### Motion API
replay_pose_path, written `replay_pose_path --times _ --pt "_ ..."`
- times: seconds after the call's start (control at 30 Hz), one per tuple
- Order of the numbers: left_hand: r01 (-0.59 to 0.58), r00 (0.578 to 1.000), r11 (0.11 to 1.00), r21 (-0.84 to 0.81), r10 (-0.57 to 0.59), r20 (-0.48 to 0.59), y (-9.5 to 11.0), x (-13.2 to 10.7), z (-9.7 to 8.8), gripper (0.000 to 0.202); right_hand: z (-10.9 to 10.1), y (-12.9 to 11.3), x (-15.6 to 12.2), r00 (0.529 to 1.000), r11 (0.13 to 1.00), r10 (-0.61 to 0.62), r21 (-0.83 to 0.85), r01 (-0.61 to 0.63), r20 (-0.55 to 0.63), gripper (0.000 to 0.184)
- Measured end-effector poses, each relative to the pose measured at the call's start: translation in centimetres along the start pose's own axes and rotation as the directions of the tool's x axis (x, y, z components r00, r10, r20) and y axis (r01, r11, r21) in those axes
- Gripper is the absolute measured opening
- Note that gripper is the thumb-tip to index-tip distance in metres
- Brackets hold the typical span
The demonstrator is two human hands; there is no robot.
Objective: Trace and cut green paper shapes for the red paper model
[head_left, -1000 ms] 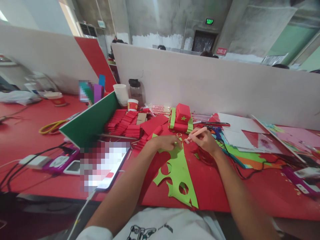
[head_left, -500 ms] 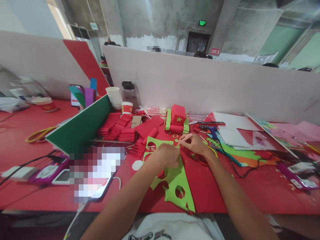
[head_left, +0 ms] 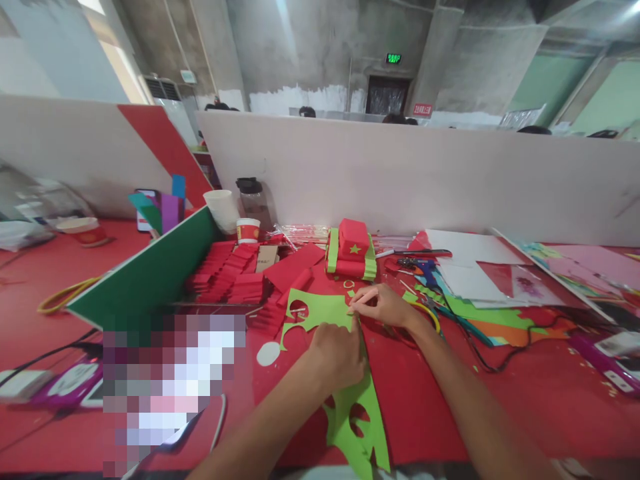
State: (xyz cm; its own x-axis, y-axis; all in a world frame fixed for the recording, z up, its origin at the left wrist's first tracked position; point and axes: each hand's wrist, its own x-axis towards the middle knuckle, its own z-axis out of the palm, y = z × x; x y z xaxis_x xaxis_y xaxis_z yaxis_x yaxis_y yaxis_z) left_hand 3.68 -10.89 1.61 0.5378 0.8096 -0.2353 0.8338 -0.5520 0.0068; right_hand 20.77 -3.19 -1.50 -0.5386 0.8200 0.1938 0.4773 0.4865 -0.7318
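My right hand (head_left: pixel 387 307) is closed around a slim pink pen (head_left: pixel 367 295), its lower end at the upper right corner of a bright green craft sheet (head_left: pixel 320 301). Round holes are cut through the sheet, and its lower part is ragged. My left hand (head_left: pixel 336 357) lies on the sheet and covers its middle; the index finger is stretched toward the pen's lower end, while the other fingers look curled. Just beyond the hands stands a red toy tank-like model (head_left: pixel 353 241) with green tracks and a star. Yellow-handled scissors (head_left: pixel 431 317) lie beside my right hand.
Red folded strips (head_left: pixel 220 267) and a white disc (head_left: pixel 269 354) lie left of the sheet. A green board (head_left: pixel 145 267) stands behind a blurred-out phone. Paper cups (head_left: pixel 248 231) and a bottle (head_left: pixel 254 200) stand at the back. Right are a blue glue gun (head_left: pixel 425 272), papers (head_left: pixel 473 277) and cables.
The camera view has tilted up, so the table sits lower in the picture. My left index finger now stretches out toward the pen's lower end. My right hand keeps hold of the pen.
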Motion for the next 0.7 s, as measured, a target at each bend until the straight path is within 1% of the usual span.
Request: replay_pose_path --times 0.1,0.27,0.4,0.57,0.7 --pt "0.005 1.0 1.0 -0.011 -0.005 0.006 -0.04 0.01 -0.16 0.067 0.06 -0.01 0.02 1.0 1.0 0.016 0.001 -0.016 0.008 0.022" --pt "-0.003 1.0 1.0 -0.011 0.003 0.0 -0.15 -0.02 -0.29 0.068 0.12 0.22 0.12 0.999 0.999 0.002 -0.038 -0.003 -0.044 0.021" --pt "-0.017 1.0 1.0 -0.014 0.017 0.001 -0.18 -0.12 -0.58 0.063 0.08 0.28 0.12 1.0 0.999 -0.008 -0.031 0.007 -0.009 0.02" --pt "-0.022 1.0 1.0 0.003 0.022 0.008 -0.32 -0.18 -0.74 0.061 -0.1 0.09 0.08 0.999 0.999 -0.003 -0.051 0.001 -0.042 0.021" --pt "-0.029 0.999 1.0 0.002 0.029 -0.013 -0.45 -0.19 -0.62 0.066 -0.07 0.09 0.08 1.0 0.999 -0.007 -0.031 0.007 0.007 0.02"
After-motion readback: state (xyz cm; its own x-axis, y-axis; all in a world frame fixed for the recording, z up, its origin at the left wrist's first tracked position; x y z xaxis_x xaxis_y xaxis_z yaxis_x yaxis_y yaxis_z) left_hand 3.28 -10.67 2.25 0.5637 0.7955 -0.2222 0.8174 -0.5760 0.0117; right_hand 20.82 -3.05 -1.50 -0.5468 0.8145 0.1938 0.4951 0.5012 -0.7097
